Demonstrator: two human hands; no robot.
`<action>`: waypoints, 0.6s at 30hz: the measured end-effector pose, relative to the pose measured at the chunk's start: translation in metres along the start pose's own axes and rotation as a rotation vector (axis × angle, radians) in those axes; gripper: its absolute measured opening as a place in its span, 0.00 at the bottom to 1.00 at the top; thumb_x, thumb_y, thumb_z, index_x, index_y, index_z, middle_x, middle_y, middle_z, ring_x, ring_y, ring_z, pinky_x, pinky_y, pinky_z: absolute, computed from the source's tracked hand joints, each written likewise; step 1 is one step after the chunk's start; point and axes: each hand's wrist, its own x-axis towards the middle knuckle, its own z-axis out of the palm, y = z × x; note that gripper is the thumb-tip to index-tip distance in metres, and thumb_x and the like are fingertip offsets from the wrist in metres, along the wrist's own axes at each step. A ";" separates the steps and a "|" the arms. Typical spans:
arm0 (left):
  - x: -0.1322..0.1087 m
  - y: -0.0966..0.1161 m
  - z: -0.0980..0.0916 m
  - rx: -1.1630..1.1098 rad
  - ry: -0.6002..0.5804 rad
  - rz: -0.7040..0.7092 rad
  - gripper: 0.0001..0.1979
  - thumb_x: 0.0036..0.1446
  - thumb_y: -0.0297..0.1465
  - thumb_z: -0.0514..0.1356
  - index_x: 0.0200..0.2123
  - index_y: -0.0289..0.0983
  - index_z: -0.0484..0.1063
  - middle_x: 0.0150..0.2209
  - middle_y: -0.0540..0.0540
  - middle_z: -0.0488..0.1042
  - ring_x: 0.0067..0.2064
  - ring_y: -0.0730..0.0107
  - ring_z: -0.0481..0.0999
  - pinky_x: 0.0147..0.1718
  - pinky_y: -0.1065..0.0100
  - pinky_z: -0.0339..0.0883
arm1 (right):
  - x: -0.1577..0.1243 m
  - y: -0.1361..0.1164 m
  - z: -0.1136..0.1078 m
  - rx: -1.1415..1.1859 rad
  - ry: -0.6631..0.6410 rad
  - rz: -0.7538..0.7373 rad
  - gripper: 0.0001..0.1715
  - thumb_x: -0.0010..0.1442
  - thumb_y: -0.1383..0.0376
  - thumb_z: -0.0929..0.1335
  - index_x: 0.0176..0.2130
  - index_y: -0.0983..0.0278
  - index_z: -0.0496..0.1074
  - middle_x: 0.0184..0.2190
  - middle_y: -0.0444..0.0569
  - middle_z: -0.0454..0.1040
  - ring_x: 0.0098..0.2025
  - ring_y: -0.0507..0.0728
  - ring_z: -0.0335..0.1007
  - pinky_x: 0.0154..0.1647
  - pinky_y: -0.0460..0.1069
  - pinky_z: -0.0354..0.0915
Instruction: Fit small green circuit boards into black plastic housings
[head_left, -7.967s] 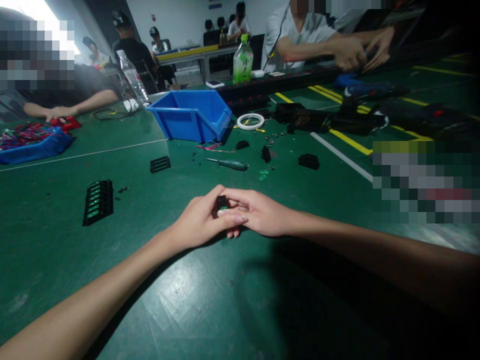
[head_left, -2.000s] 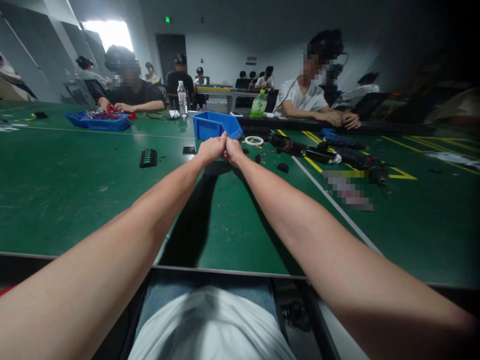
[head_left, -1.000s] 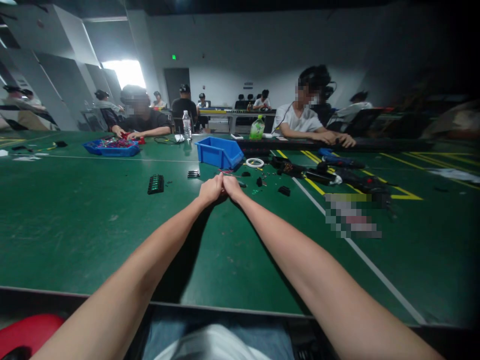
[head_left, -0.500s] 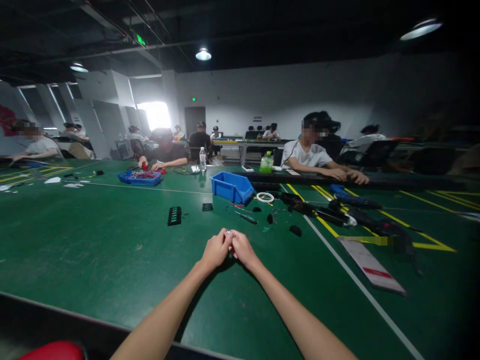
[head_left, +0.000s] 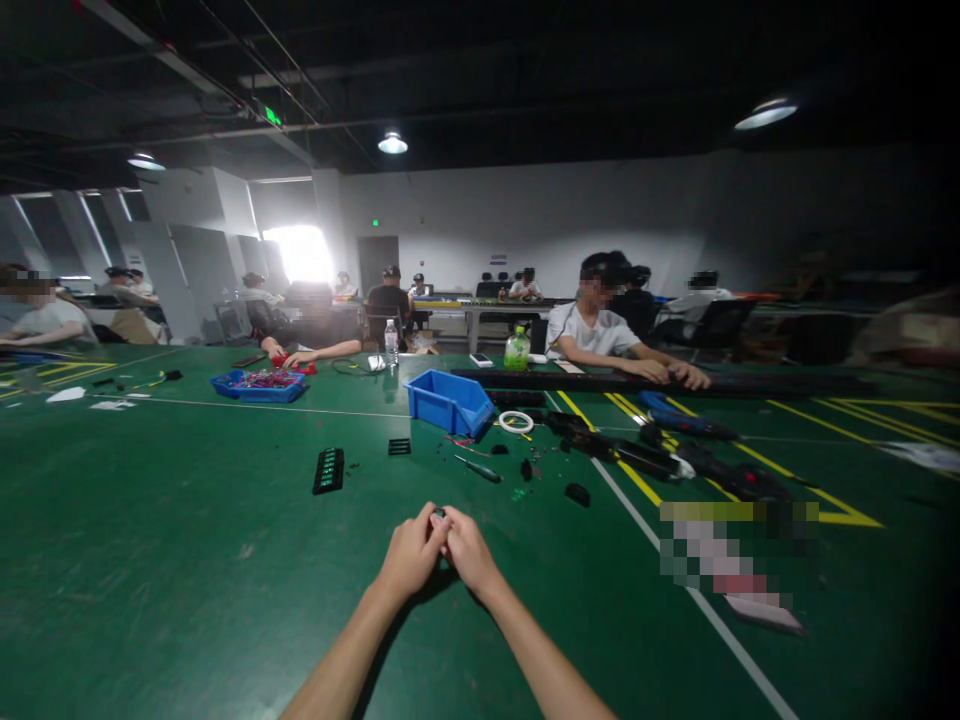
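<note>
My left hand [head_left: 409, 553] and my right hand [head_left: 466, 547] meet on the green table [head_left: 165, 560], fingers curled together around a small black part [head_left: 439, 514] that barely shows between the fingertips. Both hands are closed on it. A screwdriver [head_left: 478, 468] lies on the table beyond my hands. A black strip with green inserts [head_left: 328, 470] lies to the far left of them, and a smaller black piece [head_left: 399, 446] sits behind it.
A blue bin [head_left: 448, 401] stands past the screwdriver, with a white tape ring [head_left: 515, 422] and small black parts [head_left: 577, 493] to its right. Dark tools [head_left: 660, 460] lie along yellow lines. Other people sit at the table's far side; a blue tray [head_left: 257, 385] of wires sits far left.
The view has tilted up and back, showing the ceiling and more of the room. My hands stay joined on the small part and now sit lower in the view.
</note>
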 end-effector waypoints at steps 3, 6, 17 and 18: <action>0.000 -0.002 0.001 0.002 0.010 0.021 0.20 0.74 0.45 0.51 0.47 0.36 0.74 0.34 0.47 0.79 0.35 0.67 0.79 0.41 0.62 0.73 | -0.002 -0.004 0.002 0.013 0.008 -0.078 0.19 0.70 0.52 0.67 0.34 0.62 0.69 0.25 0.42 0.68 0.24 0.51 0.62 0.26 0.47 0.63; 0.000 -0.001 0.001 0.012 0.031 0.046 0.20 0.74 0.44 0.48 0.49 0.39 0.73 0.34 0.45 0.81 0.38 0.62 0.82 0.39 0.65 0.69 | -0.005 -0.009 0.004 0.023 0.022 -0.140 0.22 0.67 0.48 0.66 0.30 0.60 0.62 0.21 0.39 0.60 0.22 0.52 0.54 0.23 0.48 0.53; 0.012 0.000 0.009 0.032 0.041 0.105 0.21 0.74 0.45 0.44 0.46 0.39 0.70 0.30 0.45 0.81 0.34 0.56 0.83 0.32 0.67 0.61 | 0.000 -0.009 -0.001 0.083 0.071 -0.143 0.22 0.68 0.49 0.64 0.32 0.62 0.61 0.24 0.39 0.58 0.25 0.50 0.51 0.26 0.46 0.51; 0.015 0.000 0.011 0.031 0.037 0.104 0.21 0.74 0.45 0.44 0.46 0.39 0.70 0.29 0.45 0.80 0.33 0.56 0.82 0.31 0.67 0.60 | 0.002 -0.009 -0.002 0.092 0.078 -0.136 0.22 0.69 0.49 0.64 0.32 0.62 0.61 0.25 0.39 0.58 0.25 0.51 0.52 0.26 0.46 0.52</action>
